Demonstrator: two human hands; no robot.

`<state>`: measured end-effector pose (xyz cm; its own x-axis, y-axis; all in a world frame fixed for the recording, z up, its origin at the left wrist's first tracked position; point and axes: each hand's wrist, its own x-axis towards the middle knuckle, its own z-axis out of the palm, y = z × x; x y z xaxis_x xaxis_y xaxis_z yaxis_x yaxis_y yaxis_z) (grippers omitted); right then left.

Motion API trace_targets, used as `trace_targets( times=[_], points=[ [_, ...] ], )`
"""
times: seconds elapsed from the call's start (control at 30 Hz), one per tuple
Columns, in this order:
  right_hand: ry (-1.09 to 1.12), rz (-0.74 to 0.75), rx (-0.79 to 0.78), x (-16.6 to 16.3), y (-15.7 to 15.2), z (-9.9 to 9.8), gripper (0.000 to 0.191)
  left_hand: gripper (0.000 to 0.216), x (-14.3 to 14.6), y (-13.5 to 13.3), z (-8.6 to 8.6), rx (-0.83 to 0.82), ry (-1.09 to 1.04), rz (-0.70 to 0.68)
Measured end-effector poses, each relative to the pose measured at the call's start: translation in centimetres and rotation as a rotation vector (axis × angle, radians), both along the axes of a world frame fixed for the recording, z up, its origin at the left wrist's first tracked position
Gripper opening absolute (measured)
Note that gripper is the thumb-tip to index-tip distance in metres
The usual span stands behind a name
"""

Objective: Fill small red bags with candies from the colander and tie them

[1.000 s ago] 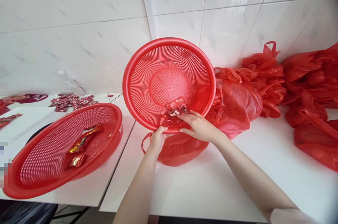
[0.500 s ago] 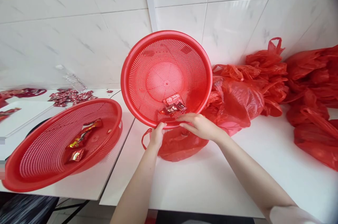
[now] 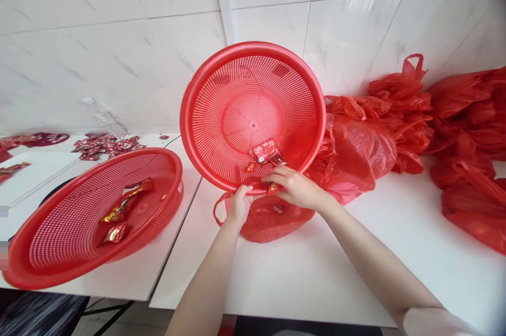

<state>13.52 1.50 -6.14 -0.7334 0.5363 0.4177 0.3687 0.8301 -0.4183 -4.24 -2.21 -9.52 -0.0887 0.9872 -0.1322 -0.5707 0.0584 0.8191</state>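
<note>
A round red mesh basket [image 3: 237, 88] stands tilted on its edge, its inside facing me. A few small red sweet packets [image 3: 265, 153] lie at its lower rim. My right hand [image 3: 296, 188] reaches over that rim, fingers curled round a small red packet [image 3: 272, 189]. My left hand [image 3: 238, 205] pinches the rim of a red plastic bag [image 3: 269, 220] that sits open right under the basket. One packet lies inside the bag.
A second red mesh basket [image 3: 59, 251] with a few gold and red sweets lies at the left on a white table [image 3: 316, 272]. Filled red plastic bags [image 3: 415, 120] pile up along the tiled wall at the right. Loose red packets [image 3: 105, 145] are scattered at the far left.
The tilted basket has shifted a little. My right hand has drawn a packet over the basket's lower rim above the bag, and a packet now lies in the bag.
</note>
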Motion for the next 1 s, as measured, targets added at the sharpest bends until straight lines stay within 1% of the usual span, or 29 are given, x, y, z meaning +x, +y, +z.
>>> trace_targets(
  times=[0.07, 0.13, 0.2, 0.27, 0.33, 0.43, 0.57, 0.63, 0.7, 0.77, 0.8, 0.83, 0.9, 1.0],
  points=[
    [0.073, 0.022, -0.017, 0.1, 0.0, 0.2, 0.037, 0.024, -0.5, 0.2, 0.0, -0.023, -0.014, -0.021],
    [0.163, 0.004, -0.051, 0.2, -0.1, 0.4, 0.036, 0.023, -0.8, 0.4, 0.0, -0.051, -0.022, -0.030],
    [0.212, -0.016, -0.112, 0.2, -0.3, 0.7, 0.032, 0.021, -1.0, 0.5, -0.1, -0.064, -0.008, 0.005],
    [0.200, -0.032, -0.177, 0.3, -0.6, 0.9, 0.023, 0.021, -1.2, 0.6, -0.2, -0.068, 0.011, 0.039],
    [0.164, -0.051, -0.218, 0.2, -0.8, 1.0, 0.017, 0.022, -1.2, 0.7, -0.2, -0.059, 0.027, 0.045],
    [0.152, -0.084, -0.229, 0.2, -0.7, 0.8, 0.016, 0.023, -1.3, 0.7, -0.1, -0.045, 0.029, 0.015],
    [0.155, -0.085, -0.266, 0.4, -0.3, 0.5, 0.020, 0.024, -1.4, 0.7, -0.4, -0.086, 0.020, -0.013],
    [0.118, -0.086, -0.246, 0.6, -0.4, 0.8, 0.023, 0.025, -1.4, 0.7, -0.6, -0.080, 0.016, -0.016],
    [0.083, -0.107, -0.174, 0.7, -1.1, 1.4, 0.025, 0.026, -1.3, 0.7, -0.8, -0.057, 0.011, -0.011],
    [0.068, -0.107, -0.136, 0.9, -2.3, 2.0, 0.024, 0.024, -1.3, 0.8, -0.9, -0.039, 0.020, 0.010],
    [0.054, -0.095, -0.144, 0.9, -3.1, 2.1, 0.021, 0.022, -1.3, 0.9, -1.0, -0.033, 0.028, 0.026],
    [0.021, -0.077, -0.163, 1.0, -4.0, 2.0, 0.018, 0.020, -1.3, 0.9, -1.0, -0.028, 0.034, 0.037],
    [-0.100, -0.055, -0.181, 1.0, -5.7, 1.0, 0.013, 0.019, -1.3, 1.0, -1.0, -0.013, 0.031, 0.036],
    [-0.276, -0.078, -0.135, 1.1, -7.8, -2.0, 0.015, 0.021, -1.2, 1.0, -1.0, 0.002, 0.012, 0.015]
  ],
)
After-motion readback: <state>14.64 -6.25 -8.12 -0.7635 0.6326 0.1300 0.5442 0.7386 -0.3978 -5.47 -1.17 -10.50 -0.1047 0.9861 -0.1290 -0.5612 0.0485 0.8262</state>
